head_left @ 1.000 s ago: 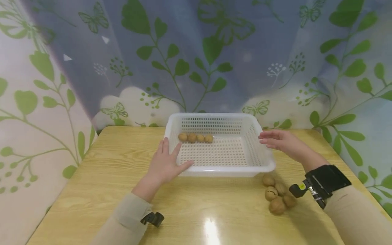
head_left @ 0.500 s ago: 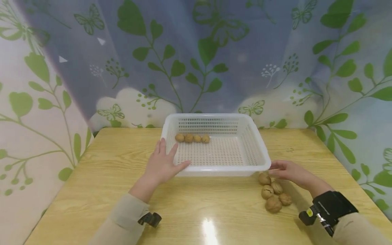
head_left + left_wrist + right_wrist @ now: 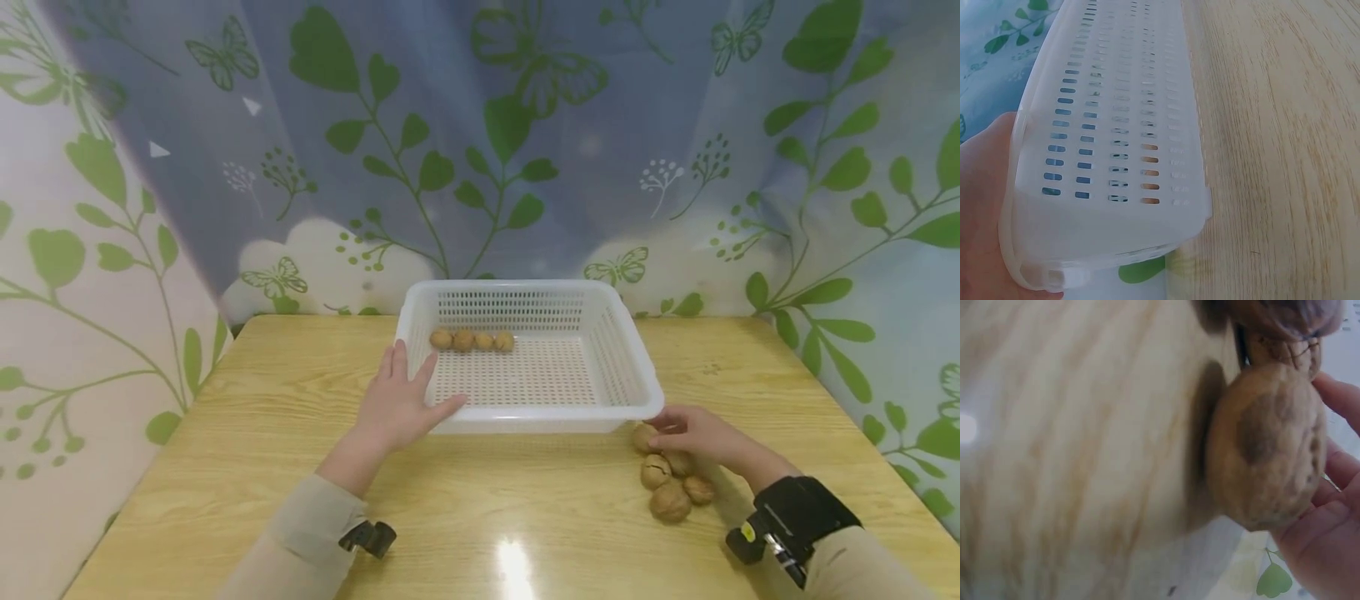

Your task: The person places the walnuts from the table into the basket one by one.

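Observation:
A white perforated plastic basket (image 3: pixel 517 414) stands on the table, with a row of several walnuts (image 3: pixel 463 340) along its back left inside. My left hand (image 3: pixel 393 408) rests on the basket's left front corner, fingers spread along the left side and thumb over the front rim. In the left wrist view this hand (image 3: pixel 982 212) touches the basket's rim. Outside the basket's right front corner, my right hand (image 3: pixel 705 437) has thumb and fingers around the farthest walnut (image 3: pixel 642 437) of a small pile. In the right wrist view, a large walnut (image 3: pixel 1269 444) partly hides that grip.
Several more walnuts (image 3: pixel 670 501) lie in the pile on the wooden table (image 3: pixel 300 367), below the right hand. A leaf-patterned curtain (image 3: pixel 510 167) hangs behind and beside the table. A lamp reflection shines near the front.
My right hand has come down from the basket's right rim to the walnut pile and now closes round the farthest walnut. The left hand stays at the basket corner.

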A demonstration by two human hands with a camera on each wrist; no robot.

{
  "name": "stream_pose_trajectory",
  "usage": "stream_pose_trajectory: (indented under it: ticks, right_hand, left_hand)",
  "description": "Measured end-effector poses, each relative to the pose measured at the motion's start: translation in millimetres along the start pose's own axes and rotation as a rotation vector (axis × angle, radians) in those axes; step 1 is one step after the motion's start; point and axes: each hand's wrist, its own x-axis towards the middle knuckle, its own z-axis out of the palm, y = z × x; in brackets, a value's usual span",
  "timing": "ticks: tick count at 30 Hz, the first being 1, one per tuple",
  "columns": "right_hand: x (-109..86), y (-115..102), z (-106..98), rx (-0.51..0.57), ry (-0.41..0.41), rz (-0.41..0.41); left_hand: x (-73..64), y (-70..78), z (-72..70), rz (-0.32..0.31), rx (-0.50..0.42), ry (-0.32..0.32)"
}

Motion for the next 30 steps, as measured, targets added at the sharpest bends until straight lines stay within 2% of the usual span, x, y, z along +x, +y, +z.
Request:
stream_pose_trajectory:
  ticks: [7, 17, 23, 30]
  right_hand:
    - [-5.8, -2.8, -3.8, -0.01, 0.09, 0.022]
    - [-24.3, -18.0, -26.9, -0.059, 0.229, 0.082]
    - [-33.2, -29.4, -42.3, -0.046, 0.276, 0.107]
    - [-26.4, -51.4, -57.1, -0.056, 0.292, 0.103]
  left_hand:
    - [0.3, 0.3, 1.0, 0.006, -0.005, 0.0]
    - [1.1, -1.8, 1.1, 0.001, -0.007, -0.005]
    - [3.0, -2.4, 1.1, 0.022, -0.001, 0.0]
    - [1.2, -4.4, 1.2, 0.036, 0.012, 0.004]
